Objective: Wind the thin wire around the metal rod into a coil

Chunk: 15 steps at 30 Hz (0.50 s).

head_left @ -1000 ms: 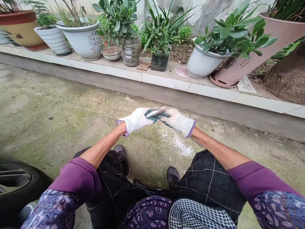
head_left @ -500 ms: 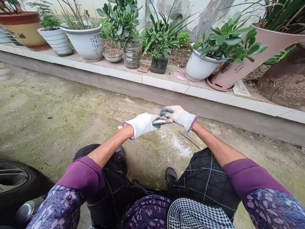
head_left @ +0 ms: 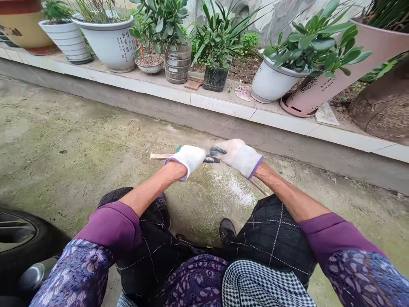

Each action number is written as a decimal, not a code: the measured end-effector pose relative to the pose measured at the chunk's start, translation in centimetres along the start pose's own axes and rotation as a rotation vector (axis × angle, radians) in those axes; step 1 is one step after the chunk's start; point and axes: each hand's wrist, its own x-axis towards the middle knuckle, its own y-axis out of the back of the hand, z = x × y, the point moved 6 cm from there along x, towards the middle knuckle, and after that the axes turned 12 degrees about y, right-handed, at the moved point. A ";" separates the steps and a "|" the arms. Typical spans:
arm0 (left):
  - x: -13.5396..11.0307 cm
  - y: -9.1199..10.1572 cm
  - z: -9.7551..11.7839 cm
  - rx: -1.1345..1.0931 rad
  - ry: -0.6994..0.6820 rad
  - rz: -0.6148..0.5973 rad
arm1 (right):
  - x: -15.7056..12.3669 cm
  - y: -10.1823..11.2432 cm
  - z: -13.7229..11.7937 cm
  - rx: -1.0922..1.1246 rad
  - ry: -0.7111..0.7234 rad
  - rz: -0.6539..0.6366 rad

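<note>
Mid-step: my gloved left hand (head_left: 188, 157) and right hand (head_left: 239, 155) both clench the thin stick (head_left: 161, 156), held level in the air just before the planter ledge (head_left: 220, 106); any twisting, I judge, needs both grips firm.

White purple-cuffed gloves (head_left: 189, 157); purple sleeves (head_left: 111, 226); dark checked trousers (head_left: 275, 238).

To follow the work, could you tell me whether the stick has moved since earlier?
Yes: the stick has shifted left, away from the white patch.
</note>
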 end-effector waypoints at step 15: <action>1.6 2.3 -4.4 -0.269 0.190 0.132 | 1.2 -2.3 -1.4 0.349 0.082 0.170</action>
